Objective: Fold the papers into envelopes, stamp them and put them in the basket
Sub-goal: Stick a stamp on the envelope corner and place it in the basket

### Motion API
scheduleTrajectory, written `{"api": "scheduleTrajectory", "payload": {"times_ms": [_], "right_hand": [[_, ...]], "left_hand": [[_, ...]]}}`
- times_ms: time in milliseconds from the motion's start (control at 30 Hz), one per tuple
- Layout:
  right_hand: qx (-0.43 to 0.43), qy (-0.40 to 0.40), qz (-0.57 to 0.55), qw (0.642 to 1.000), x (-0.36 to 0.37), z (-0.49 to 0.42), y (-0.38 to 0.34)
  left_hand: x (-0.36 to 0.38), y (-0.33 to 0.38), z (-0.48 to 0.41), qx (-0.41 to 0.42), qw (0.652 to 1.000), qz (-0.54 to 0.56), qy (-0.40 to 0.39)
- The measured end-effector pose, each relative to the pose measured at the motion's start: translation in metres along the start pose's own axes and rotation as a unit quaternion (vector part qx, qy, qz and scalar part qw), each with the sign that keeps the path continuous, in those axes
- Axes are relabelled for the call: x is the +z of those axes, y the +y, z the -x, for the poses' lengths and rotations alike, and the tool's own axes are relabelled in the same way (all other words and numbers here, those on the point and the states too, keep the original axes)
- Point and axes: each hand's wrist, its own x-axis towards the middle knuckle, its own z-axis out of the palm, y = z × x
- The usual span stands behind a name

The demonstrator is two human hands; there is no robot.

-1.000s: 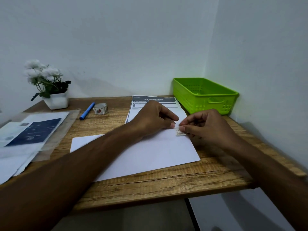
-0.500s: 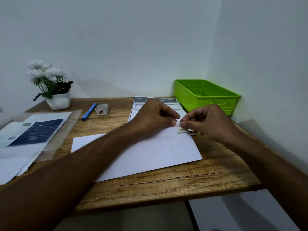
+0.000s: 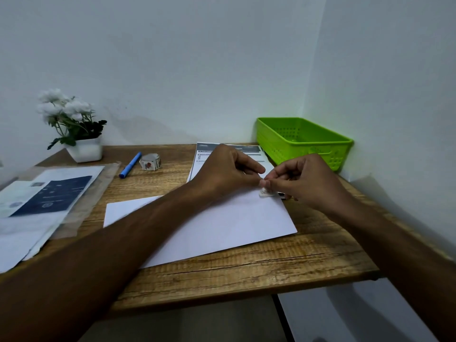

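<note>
Left hand [image 3: 227, 171] and right hand [image 3: 306, 181] meet at centre right, fingers curled. Their tips pinch a small stamp [image 3: 265, 192] at the top right corner of the envelope [image 3: 222, 230], which lies flat mid-frame. The basket [image 3: 278, 146], right of centre, shows its perforated floor.

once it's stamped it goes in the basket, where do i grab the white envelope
Likely the near right corner, from the right: the envelope lies flat on the table, so only an edge can be pinched, and that corner lies clear of the left hand and right hand pinching the stamp, on the basket side.
</note>
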Motion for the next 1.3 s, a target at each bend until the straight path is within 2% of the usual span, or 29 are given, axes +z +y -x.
{"api": "scheduleTrajectory", "payload": {"times_ms": [500,700,767,833,933,1000,1133,1300], "right_hand": [[0.001,0.031,0.013,0.999,0.000,-0.003,0.001],[-0.048,0.075,0.097,0.991,-0.005,-0.008,0.006],[-0.044,0.080,0.066,0.994,-0.003,-0.007,0.008],[-0.005,0.064,-0.009,0.998,-0.001,-0.004,0.008],[0.112,-0.036,-0.093,0.989,0.002,0.003,0.010],[0.158,-0.088,-0.134,0.974,0.007,0.007,0.013],[0.180,-0.086,-0.193,0.961,0.012,0.009,0.013],[0.154,-0.078,-0.173,0.970,0.014,0.009,0.014]], "left_hand": [[0.001,-0.002,-0.001,0.038,0.999,-0.036,-0.004],[0.001,-0.003,-0.002,0.057,0.998,-0.038,-0.010],[0.000,-0.003,-0.004,0.067,0.997,-0.046,0.000],[-0.001,-0.003,-0.005,0.072,0.996,-0.048,0.009],[-0.002,-0.003,-0.005,0.080,0.995,-0.057,0.017],[-0.001,-0.004,-0.005,0.085,0.994,-0.069,0.019],[0.001,-0.006,-0.006,0.095,0.992,-0.083,0.017],[0.003,-0.008,-0.006,0.104,0.990,-0.094,-0.012]]}}
